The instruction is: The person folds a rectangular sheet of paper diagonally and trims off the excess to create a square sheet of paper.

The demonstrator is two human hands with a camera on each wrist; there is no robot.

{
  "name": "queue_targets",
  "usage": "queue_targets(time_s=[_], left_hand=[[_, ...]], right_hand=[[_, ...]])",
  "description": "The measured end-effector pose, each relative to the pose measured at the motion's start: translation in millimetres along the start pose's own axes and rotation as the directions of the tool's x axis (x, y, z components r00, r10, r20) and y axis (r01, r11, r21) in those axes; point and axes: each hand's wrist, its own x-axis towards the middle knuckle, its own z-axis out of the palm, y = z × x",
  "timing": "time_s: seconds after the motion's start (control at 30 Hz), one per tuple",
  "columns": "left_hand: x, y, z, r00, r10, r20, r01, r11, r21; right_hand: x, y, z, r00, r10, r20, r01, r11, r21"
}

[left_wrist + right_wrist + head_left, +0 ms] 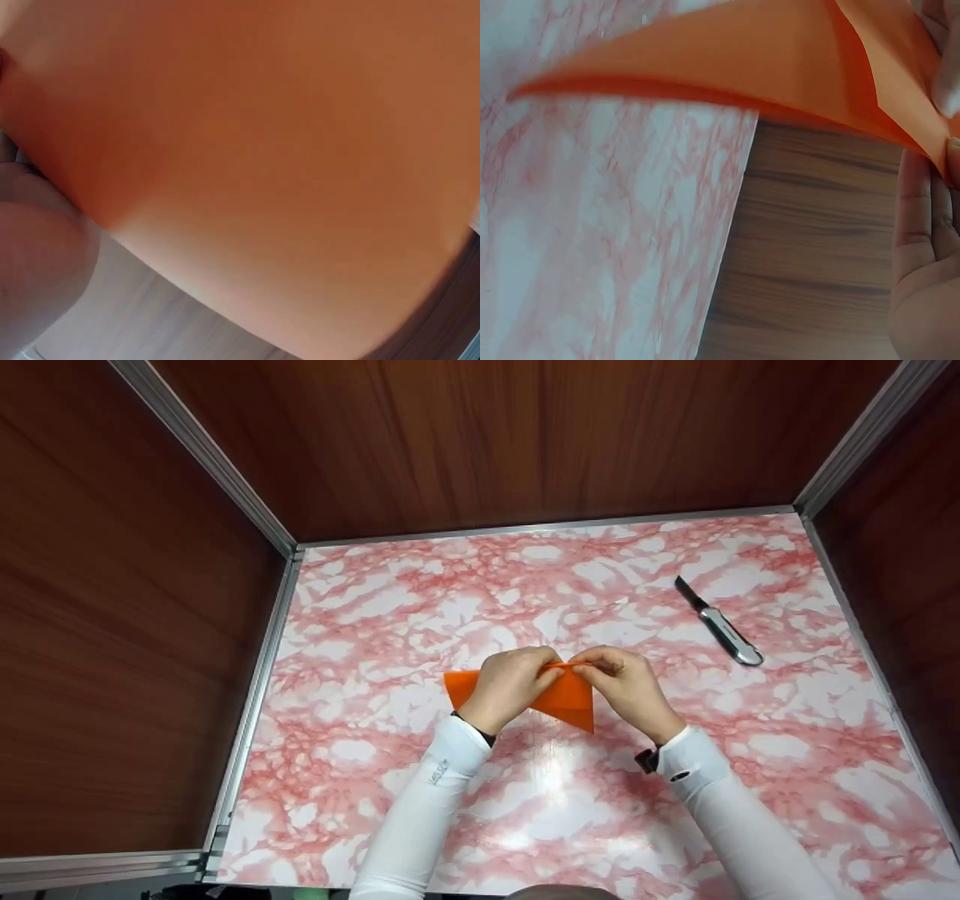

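Observation:
Both hands hold a folded sheet of orange paper (pixel 568 699) above the middle of the table. My left hand (pixel 514 679) pinches its upper edge between thumb and fingers, hiding part of the sheet. Just to the right, my right hand (pixel 622 679) pinches the same edge, the two sets of fingertips close together. A pointed corner of the paper hangs down between the hands, and another part sticks out left of the left hand. In the left wrist view the orange paper (pixel 262 150) fills most of the picture, blurred. The right wrist view shows folded layers of the paper (pixel 780 60).
A utility knife (pixel 724 630) with its dark blade out lies at the right of the table (pixel 360 810), which has a red and white marbled top. Brown wood-grain panels (pixel 487 442) with metal edging stand at the back and both sides.

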Motion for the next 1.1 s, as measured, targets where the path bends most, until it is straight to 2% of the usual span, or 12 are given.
queue_targets(time_s=[0.1, 0.23, 0.33, 0.4, 0.5, 0.6, 0.67, 0.77, 0.9, 1.1], left_hand=[[1.8, 1.8, 3.0, 1.0, 0.026, -0.006, -0.026, 1.0, 0.017], [1.9, 0.4, 5.0, 0.998, 0.058, -0.006, -0.058, 0.998, 0.038], [0.7, -2.9, 8.4, 0.992, 0.118, -0.046, -0.114, 0.99, 0.08], [-0.8, -6.2, 12.0, 0.981, 0.171, -0.095, -0.16, 0.98, 0.119], [-2.6, -11.2, 17.6, 0.956, 0.241, -0.169, -0.212, 0.962, 0.173], [-3.3, -14.5, 19.9, 0.939, 0.276, -0.204, -0.24, 0.953, 0.187], [-3.6, -16.0, 19.7, 0.936, 0.287, -0.206, -0.251, 0.951, 0.182], [-4.7, -18.6, 18.0, 0.943, 0.279, -0.182, -0.249, 0.954, 0.169], [-7.6, -22.2, 14.5, 0.965, 0.23, -0.127, -0.21, 0.966, 0.152], [-11.4, -26.2, 9.3, 0.982, 0.171, -0.078, -0.165, 0.983, 0.087]], right_hand=[[-0.9, 0.2, 2.0, 1.0, -0.009, -0.002, 0.009, 1.0, -0.013], [-2.0, -4.2, 5.5, 1.0, 0.018, -0.023, -0.019, 0.999, -0.041], [-2.5, -4.8, 6.9, 0.999, 0.032, -0.033, -0.033, 0.998, -0.044], [-3.1, -4.5, 7.2, 0.999, 0.018, -0.028, -0.019, 0.998, -0.053], [-3.5, -0.2, 7.7, 1.0, -0.003, -0.014, 0.003, 0.999, -0.042], [-3.7, 1.3, 7.9, 1.0, -0.005, 0.001, 0.005, 1.0, -0.022], [-4.3, 1.8, 7.4, 1.0, 0.009, 0.008, -0.009, 1.0, -0.008], [-4.6, 1.4, 5.9, 1.0, 0.03, 0.004, -0.03, 1.0, -0.004], [-4.7, 0.7, 3.2, 0.999, 0.038, -0.021, -0.038, 0.999, -0.002], [-4.7, -1.9, 4.2, 0.997, 0.059, -0.039, -0.06, 0.998, -0.024]])
